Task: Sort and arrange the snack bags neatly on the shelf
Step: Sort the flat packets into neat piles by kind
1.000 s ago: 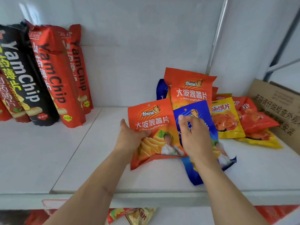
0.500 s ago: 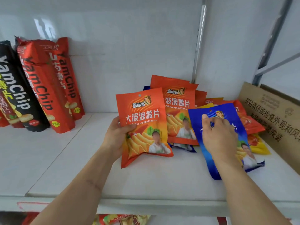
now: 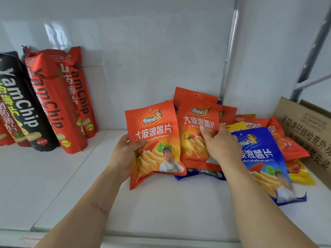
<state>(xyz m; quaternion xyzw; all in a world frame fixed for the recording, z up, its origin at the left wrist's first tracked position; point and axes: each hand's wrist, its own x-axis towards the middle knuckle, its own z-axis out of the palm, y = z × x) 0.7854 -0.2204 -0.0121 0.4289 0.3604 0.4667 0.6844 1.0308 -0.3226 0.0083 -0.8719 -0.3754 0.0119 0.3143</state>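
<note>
Near the shelf's (image 3: pixel 161 212) middle, your left hand (image 3: pixel 123 154) grips one orange bag (image 3: pixel 154 140), now raised upright; your right hand (image 3: pixel 220 145) has left the blue bag (image 3: pixel 265 163) and pinches a second orange bag (image 3: pixel 195 133): matching flavours are being paired.

A shop's stockroom or aisle, by the look: a white metal shelf (image 3: pixel 161 203) carries many matching snack bags (image 3: pixel 198 133), tall YamChip packs (image 3: pixel 53 104) to their left, a printed shipping carton (image 3: pixel 308 133) to their right.

White shelf (image 3: pixel 161 208) — snack bags (image 3: pixel 265 158) piled right, YamChip bags (image 3: pixel 59 104) left.
</note>
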